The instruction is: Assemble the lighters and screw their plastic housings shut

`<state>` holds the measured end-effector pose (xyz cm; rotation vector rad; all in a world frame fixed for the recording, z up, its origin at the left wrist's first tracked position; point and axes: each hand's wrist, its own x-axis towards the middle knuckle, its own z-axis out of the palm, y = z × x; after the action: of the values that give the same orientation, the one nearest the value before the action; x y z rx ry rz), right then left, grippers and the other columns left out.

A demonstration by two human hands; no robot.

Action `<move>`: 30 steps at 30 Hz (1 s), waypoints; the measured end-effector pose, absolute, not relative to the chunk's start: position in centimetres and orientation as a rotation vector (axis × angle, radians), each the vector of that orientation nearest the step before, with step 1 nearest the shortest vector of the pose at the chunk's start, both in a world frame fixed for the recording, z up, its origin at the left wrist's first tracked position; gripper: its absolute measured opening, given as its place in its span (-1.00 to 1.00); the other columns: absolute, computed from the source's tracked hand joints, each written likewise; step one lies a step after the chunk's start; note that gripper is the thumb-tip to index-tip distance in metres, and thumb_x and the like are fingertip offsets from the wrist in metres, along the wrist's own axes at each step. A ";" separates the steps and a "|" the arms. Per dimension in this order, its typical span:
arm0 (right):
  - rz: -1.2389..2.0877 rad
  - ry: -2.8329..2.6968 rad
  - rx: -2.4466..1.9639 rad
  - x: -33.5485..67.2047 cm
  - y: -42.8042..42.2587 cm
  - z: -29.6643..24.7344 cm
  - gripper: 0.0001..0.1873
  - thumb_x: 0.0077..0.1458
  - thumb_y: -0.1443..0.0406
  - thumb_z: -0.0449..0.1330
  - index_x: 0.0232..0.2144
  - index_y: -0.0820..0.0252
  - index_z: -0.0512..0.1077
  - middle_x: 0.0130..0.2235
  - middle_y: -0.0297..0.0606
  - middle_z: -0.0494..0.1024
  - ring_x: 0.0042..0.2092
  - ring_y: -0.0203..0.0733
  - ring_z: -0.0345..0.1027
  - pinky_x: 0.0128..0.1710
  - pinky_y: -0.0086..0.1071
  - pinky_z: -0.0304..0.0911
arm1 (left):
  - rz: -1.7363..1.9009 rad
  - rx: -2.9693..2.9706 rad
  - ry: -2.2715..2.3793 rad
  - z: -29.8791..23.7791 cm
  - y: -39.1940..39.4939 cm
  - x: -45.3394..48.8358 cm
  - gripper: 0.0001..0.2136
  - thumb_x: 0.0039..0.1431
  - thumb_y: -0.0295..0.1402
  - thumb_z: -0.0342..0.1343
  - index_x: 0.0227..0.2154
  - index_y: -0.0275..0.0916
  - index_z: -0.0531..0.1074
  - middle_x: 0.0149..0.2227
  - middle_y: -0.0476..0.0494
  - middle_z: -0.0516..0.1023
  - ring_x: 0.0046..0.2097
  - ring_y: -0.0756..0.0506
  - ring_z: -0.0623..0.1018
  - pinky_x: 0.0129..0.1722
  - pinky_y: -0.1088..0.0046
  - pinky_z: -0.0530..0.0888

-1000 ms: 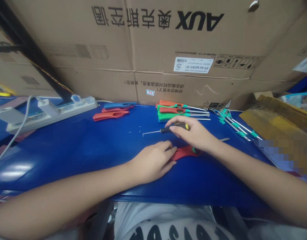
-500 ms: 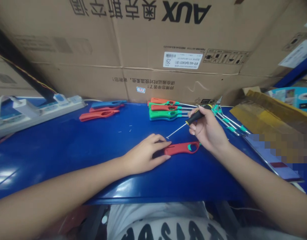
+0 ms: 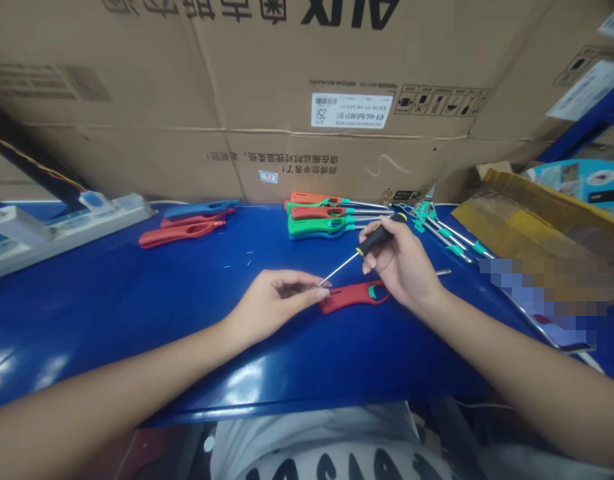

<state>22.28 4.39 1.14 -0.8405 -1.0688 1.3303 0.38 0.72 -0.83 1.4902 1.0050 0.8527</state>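
My right hand [image 3: 404,257] is closed around the black and yellow handle of a screwdriver [image 3: 344,268], whose thin shaft slants down to the left. At its tip, the thumb and forefinger of my left hand [image 3: 274,297] are pinched together. Whatever small thing they hold there is hidden. Just under the fingertips lies a red long-necked lighter [image 3: 344,297] with a green trigger, flat on the blue table. Part of its metal neck passes out of sight behind my right hand. Small thin metal pieces [image 3: 249,262] lie on the table beyond my left hand.
Several lighters [image 3: 317,227] are stacked at the back middle. Red and blue handle shells [image 3: 181,233] lie at back left, near a power strip [image 3: 77,237]. Metal necks with green parts [image 3: 449,240] and a taped carton [image 3: 531,233] are on the right. A large cardboard box [image 3: 261,87] stands behind.
My left hand has let go of the red lighter's end, and its thumb and forefinger have closed at the screwdriver's tip. The screwdriver has come slightly down and left. The view has shifted a little.
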 end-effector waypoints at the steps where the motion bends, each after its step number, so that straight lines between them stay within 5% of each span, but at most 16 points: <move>1: 1.320 -1.073 -0.832 22.3 4.3 1.1 -0.67 0.09 0.03 0.26 -0.42 0.18 0.43 -0.42 -0.36 0.44 -0.59 -0.41 0.21 -0.64 -0.46 0.32 | 0.855 1.461 1.010 -0.7 0.7 0.3 -0.76 0.10 -0.23 0.35 -0.23 -0.25 0.66 -0.27 -0.14 0.72 -0.26 -0.10 0.66 -0.15 0.37 0.58; 16: 1.254 -1.099 -0.776 22.2 4.0 1.2 -0.71 0.09 0.08 0.23 -0.45 0.19 0.45 -0.43 -0.35 0.46 -0.59 -0.38 0.26 -0.62 -0.42 0.35 | 0.904 1.333 1.051 -0.9 1.2 0.0 -0.86 0.03 -0.30 0.42 -0.33 -0.19 0.69 -0.40 -0.06 0.71 -0.41 0.04 0.59 -0.32 0.60 0.53; 30: 1.272 -1.062 -0.749 22.2 4.1 1.0 -0.70 0.07 0.09 0.27 -0.46 0.22 0.46 -0.46 -0.34 0.48 -0.61 -0.38 0.26 -0.66 -0.42 0.38 | 0.936 1.504 1.051 -1.0 0.8 -0.2 -0.79 0.07 -0.29 0.39 -0.21 -0.18 0.69 -0.19 -0.10 0.72 -0.16 -0.13 0.69 -0.10 0.44 0.62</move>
<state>22.17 4.11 1.05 -0.7494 -1.0624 1.2718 -0.24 0.85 -0.95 1.5037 1.0507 0.9361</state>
